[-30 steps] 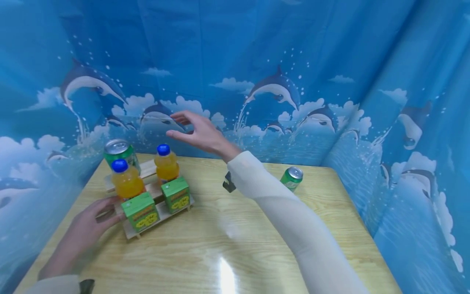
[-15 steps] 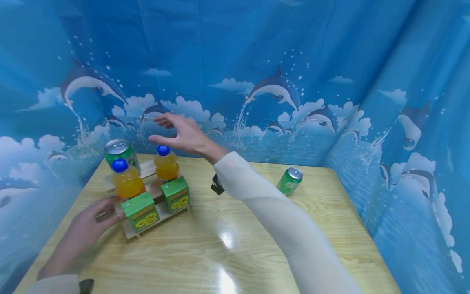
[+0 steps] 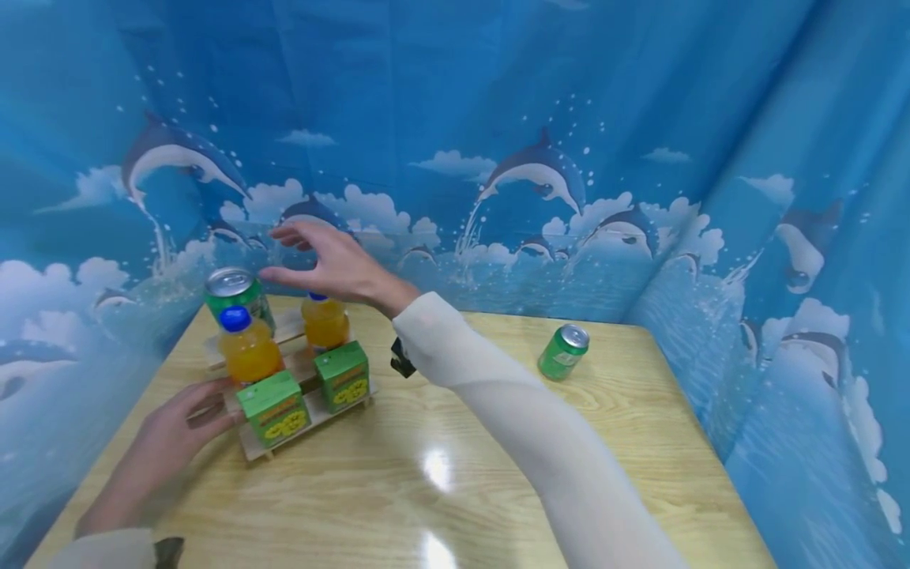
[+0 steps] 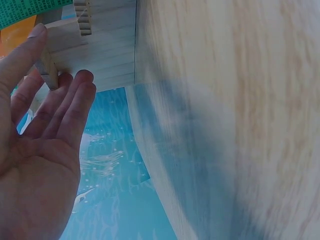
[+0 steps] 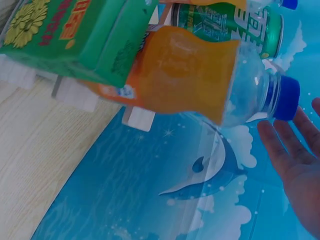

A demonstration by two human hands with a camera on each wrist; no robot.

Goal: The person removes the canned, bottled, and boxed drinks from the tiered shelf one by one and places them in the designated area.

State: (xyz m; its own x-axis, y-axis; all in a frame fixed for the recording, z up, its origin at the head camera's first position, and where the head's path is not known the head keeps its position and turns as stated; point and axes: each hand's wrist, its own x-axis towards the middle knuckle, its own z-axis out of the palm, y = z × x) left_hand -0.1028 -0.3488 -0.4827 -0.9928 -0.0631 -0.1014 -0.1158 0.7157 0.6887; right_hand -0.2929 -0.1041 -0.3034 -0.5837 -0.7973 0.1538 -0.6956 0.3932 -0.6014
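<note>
My left hand (image 3: 171,435) grips the left end of a stepped wooden rack (image 3: 323,415); in the left wrist view its thumb and fingers lie around a wooden upright (image 4: 47,70). Green drink cartons, a nearer one (image 3: 275,407) and one to its right (image 3: 343,375), stand on the front step. Behind them are two orange-drink bottles (image 3: 249,356) with blue caps. A green can (image 3: 238,294) stands on the back step. My right hand (image 3: 337,261) hovers over the right-hand bottle (image 5: 185,75), fingers spread and holding nothing, its thumb appearing near the can in the head view.
Another green can (image 3: 564,352) stands apart on the right side of the wooden table (image 3: 498,474). A blue dolphin-print curtain (image 3: 455,118) hangs close behind the table and along both sides.
My right hand has moved left, from right of the bottles to above the right-hand bottle and toward the can on the rack. My left hand stays on the rack.
</note>
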